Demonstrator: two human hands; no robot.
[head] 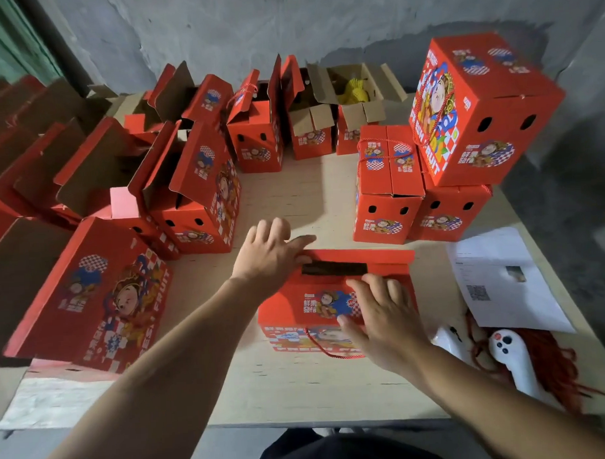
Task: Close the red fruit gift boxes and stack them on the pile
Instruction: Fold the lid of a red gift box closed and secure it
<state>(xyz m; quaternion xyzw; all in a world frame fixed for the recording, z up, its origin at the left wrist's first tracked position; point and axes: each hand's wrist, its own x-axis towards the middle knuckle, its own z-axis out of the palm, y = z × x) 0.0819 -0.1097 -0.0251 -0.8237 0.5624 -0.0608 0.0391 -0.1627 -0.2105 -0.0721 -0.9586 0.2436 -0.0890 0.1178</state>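
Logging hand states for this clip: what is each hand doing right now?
Left hand: open, fingers flat on the far top flap of the red box.
Right hand: open, fingers spread, pressing the near flap down.

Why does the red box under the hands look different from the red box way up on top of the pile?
The box under the hands stands on the table, while the top box sits tilted on other boxes. The box under the hands has a dark gap between its flaps, with the left hand and right hand pressing them; the top box is fully shut and untouched. Both are red with the same cartoon picture.
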